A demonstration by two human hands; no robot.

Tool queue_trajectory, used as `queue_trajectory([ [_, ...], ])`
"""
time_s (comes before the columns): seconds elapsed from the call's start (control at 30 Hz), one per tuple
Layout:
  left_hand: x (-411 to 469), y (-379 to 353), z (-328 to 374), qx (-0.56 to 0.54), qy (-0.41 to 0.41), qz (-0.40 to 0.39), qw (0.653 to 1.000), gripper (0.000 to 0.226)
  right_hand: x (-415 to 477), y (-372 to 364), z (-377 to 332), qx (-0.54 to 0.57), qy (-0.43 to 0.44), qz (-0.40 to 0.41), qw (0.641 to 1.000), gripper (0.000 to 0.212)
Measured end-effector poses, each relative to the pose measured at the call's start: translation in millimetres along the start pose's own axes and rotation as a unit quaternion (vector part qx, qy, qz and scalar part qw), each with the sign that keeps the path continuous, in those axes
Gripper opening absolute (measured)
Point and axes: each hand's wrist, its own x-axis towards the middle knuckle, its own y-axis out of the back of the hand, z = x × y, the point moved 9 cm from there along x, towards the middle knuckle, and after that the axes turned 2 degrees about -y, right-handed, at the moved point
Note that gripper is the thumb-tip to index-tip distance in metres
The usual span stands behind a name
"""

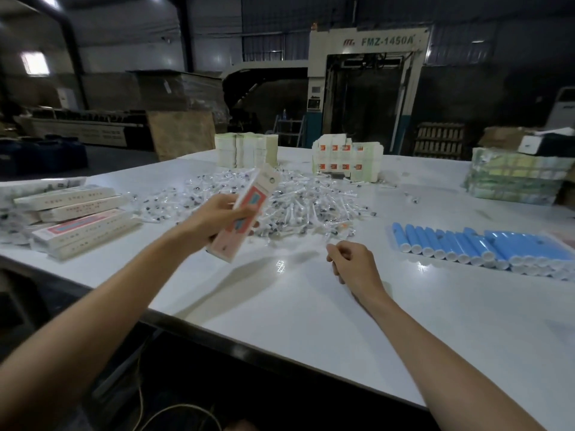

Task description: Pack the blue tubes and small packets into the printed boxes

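Observation:
My left hand [217, 217] grips a long printed box [245, 214] with a pink and red face, tilted above the white table [280, 300]. My right hand [351, 264] hovers just over the table with its fingers curled; whether it pinches a clear packet is hard to tell. A wide heap of small clear packets [295, 203] lies behind both hands. Blue tubes with white caps [479, 247] lie in rows at the right. Filled printed boxes [77, 217] are stacked at the left.
Stacks of flat box blanks [245, 149] and printed blanks [347, 160] stand at the back of the table. Wrapped greenish bundles [516, 178] sit at the far right. The table's dark front edge [249, 357] runs diagonally below my arms. A large machine [367, 88] stands behind.

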Motion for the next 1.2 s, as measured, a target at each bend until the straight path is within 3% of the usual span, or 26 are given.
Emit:
queue_trajectory([
  [0.13, -1.7, -78.8, 15.0, -0.141, -0.022, -0.07, 0.987, 0.042, -6.0, 11.2, -14.0, 0.046, 0.024, 0.032, 0.998, 0.032],
  [0.2, -0.3, -105.8, 16.9, -0.14, -0.023, -0.064, 0.988, 0.04, -6.9, 18.1, -23.8, 0.105, 0.036, 0.044, 0.993, 0.028],
  [0.3, 1.4, -134.5, 24.9, -0.045, -0.049, -0.02, 0.998, 0.042, -6.9, 29.6, -39.1, 0.203, 0.043, 0.056, 0.977, 0.023],
  [0.4, -3.2, -162.2, 50.8, 0.108, -0.144, 0.029, 0.983, 0.042, -4.9, 31.5, -47.3, 0.228, 0.034, 0.042, 0.972, 0.035],
  [0.47, -4.7, -187.3, 62.9, 0.233, -0.193, 0.035, 0.953, 0.051, -4.6, 31.3, -47.6, 0.22, 0.022, 0.043, 0.974, 0.044],
  [0.53, -3.9, -213.6, 65.9, 0.399, -0.204, 0.029, 0.893, 0.072, -4.2, 34.4, -41.0, 0.223, -0.008, 0.061, 0.973, 0.051],
  [0.57, -3.2, -224.1, 65.4, 0.422, -0.198, 0.021, 0.885, 0.081, -4.0, 38.9, -34.7, 0.236, -0.025, 0.08, 0.968, 0.051],
  [0.6, -2.3, -232.2, 64.5, 0.376, -0.184, -0.004, 0.908, 0.086, -2.8, 45.6, -26.8, 0.246, -0.039, 0.105, 0.963, 0.045],
  [0.67, 3.1, -240.1, 59.8, 0.15, -0.111, -0.081, 0.979, 0.085, -0.5, 63.5, -13.1, 0.247, -0.07, 0.152, 0.954, 0.034],
  [0.7, 5.2, -243.7, 57.1, 0.044, -0.062, -0.13, 0.989, 0.084, 0.7, 72.0, -8.7, 0.243, -0.085, 0.162, 0.953, 0.035],
  [0.83, 11.3, -242.8, 47.2, -0.19, 0.083, -0.202, 0.957, 0.087, 9.6, 86.1, 1.4, 0.263, -0.118, 0.132, 0.948, 0.048],
  [0.93, 15.2, -249.9, 45.1, -0.218, 0.05, -0.23, 0.947, 0.054, 20.6, 77.2, 5.0, 0.247, -0.125, 0.07, 0.958, 0.033],
  [1.0, 20.8, -247.1, 38.2, -0.206, 0.018, -0.198, 0.958, 0.037, 32.4, 81.1, 4.9, 0.166, -0.097, 0.062, 0.979, 0.033],
  [1.07, 25.9, -238.8, 24.9, -0.239, 0.022, -0.14, 0.961, 0.032, 44.8, 103.2, 10.4, 0.033, -0.062, 0.118, 0.99, 0.034],
  [1.13, 30.0, -228.3, 11.8, -0.283, 0.034, -0.087, 0.955, 0.031, 57.7, 120.7, 22.3, -0.17, -0.035, 0.14, 0.975, 0.031],
  [1.2, 33.1, -218.7, 3.4, -0.307, 0.035, -0.049, 0.95, 0.03, 70.4, 118.3, 41.1, -0.331, -0.025, 0.083, 0.94, 0.036],
])
